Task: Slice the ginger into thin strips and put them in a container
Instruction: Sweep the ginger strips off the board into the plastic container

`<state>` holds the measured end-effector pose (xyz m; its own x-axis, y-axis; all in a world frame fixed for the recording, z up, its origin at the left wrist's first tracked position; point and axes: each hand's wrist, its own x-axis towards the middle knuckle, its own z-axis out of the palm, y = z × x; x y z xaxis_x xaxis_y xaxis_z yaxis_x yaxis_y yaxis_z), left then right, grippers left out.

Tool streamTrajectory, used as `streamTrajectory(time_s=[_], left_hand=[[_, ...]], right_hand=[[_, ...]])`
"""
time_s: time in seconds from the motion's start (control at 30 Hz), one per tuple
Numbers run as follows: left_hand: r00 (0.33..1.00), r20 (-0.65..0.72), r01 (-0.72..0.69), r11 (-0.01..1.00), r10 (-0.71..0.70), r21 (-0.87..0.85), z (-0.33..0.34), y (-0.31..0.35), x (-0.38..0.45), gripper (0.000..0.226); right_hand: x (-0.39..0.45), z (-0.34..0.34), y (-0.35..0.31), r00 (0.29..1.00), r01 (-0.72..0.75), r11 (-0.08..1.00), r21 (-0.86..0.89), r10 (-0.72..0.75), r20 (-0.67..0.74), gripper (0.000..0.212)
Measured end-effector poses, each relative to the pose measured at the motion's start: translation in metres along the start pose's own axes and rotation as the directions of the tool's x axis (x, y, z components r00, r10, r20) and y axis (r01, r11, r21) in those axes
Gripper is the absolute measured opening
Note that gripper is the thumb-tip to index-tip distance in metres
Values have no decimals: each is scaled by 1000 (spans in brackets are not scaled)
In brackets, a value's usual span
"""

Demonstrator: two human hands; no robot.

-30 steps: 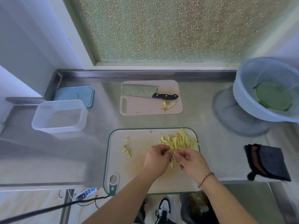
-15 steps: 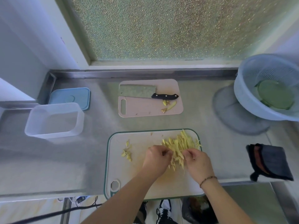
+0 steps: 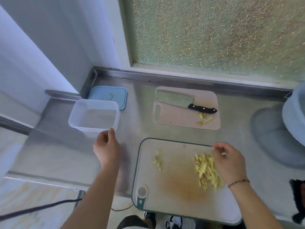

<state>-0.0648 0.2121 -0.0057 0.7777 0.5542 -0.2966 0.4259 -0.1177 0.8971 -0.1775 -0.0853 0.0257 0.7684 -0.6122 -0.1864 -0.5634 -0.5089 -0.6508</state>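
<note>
Two hands are over the steel counter (image 3: 135,129), and nearest the person lies one green-rimmed cutting board (image 3: 175,187), one of two boards here. On it sit two lots of ginger: a loose heap of ginger strips (image 3: 206,171) at about 3 o'clock on the board, pale yellow, thin, uneven in length and lying criss-cross, and a few small ginger scraps (image 3: 157,160) at about 10 o'clock, well apart from the heap. The right hand (image 3: 229,162) rests at the heap's right edge, fingers loosely curled with the tips drawn together; whether it pinches a strip I cannot tell. The left hand (image 3: 106,146) reaches toward 10 o'clock, fingers bent, fingertips at the near rim of the one clear plastic container (image 3: 94,116), touching it or just short of it. Behind the container, touching its far corner, lies one blue lid (image 3: 108,96) flat on the counter. At 12 o'clock from the near board lies the pink cutting board (image 3: 186,109), carrying one cleaver (image 3: 181,101) with a black handle and a couple of ginger peelings (image 3: 204,119) below the handle. At 2 o'clock, cut off by the frame, stands one pale blue colander (image 3: 293,113)
</note>
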Motion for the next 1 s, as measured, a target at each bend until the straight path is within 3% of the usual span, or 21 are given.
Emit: streamTrajectory(time_s=[0.1,0.23,0.37,0.43,0.57,0.67,0.73,0.83,0.9,1.0], left_hand=[[980,-116,149,982,-162,-113,-32,-21,48,33],[974,-101,184,971,-201,-155,-59,-20,64,19],[980,-83,167,976,-180,-142,-70,-26,64,13],[984,-72,153,982,-162,-112,-75,-28,63,12],[986,-102,112,977,-131,-179,-85,-20,57,15],[964,-228,77,968,-134,-241,-91,-15,51,17],[955,-239,85,932,-177,-353,-98,-11,44,12],[978,93,208,881,-186,-425,-113,-5,23,26],[929,350,228,932,-122,-280,-120,-3,0,32],[817,575,54,999,-45,2,-125,-3,-46,68]], right_hand=[[-4,30,-42,985,120,993,-4,-119,123,14],[-7,106,-122,876,304,952,37,-295,381,19],[1,196,-190,809,258,965,39,-238,537,50],[3,227,-207,807,215,977,2,-179,563,55],[-2,245,-218,836,154,988,24,-143,529,25],[-19,218,-209,850,183,979,90,-203,485,19],[-35,181,-188,860,210,966,152,-257,441,23],[-70,106,-134,860,194,961,198,-264,437,17],[-100,57,-94,855,141,965,220,-231,465,27],[-130,14,-26,850,69,979,190,-158,503,41]])
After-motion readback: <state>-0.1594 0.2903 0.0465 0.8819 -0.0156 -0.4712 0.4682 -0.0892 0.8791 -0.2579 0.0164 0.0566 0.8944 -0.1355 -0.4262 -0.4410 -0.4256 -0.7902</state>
